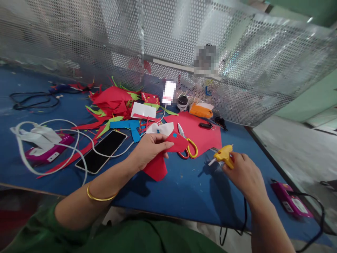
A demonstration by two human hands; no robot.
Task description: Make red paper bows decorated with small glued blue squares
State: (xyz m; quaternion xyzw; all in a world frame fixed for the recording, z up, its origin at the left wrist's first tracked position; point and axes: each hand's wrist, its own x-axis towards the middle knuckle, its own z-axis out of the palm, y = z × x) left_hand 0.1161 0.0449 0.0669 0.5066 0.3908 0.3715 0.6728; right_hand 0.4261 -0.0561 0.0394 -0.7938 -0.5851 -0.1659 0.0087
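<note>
My left hand (154, 147) is closed on a red paper cutout (157, 168), its thumb on top. A white paper bow (161, 130) with a small blue centre shows just above the fingers, and a small blue square (174, 135) lies on the red paper's right part. In my right hand (246, 172) is a yellow hot glue gun (223, 155), held low over the blue table with its nozzle end turned away from me. Between the hands, a pair of scissors (187, 140) with yellow and red handles lies partly on a large red sheet (207, 137).
Red and green paper scraps (112, 100) are heaped at the back left, near blue strips (129, 125) and a white card (143, 111). A dark phone (102, 151), white cables and a purple power strip (50, 153) lie left. Another purple power strip (289, 198) sits right.
</note>
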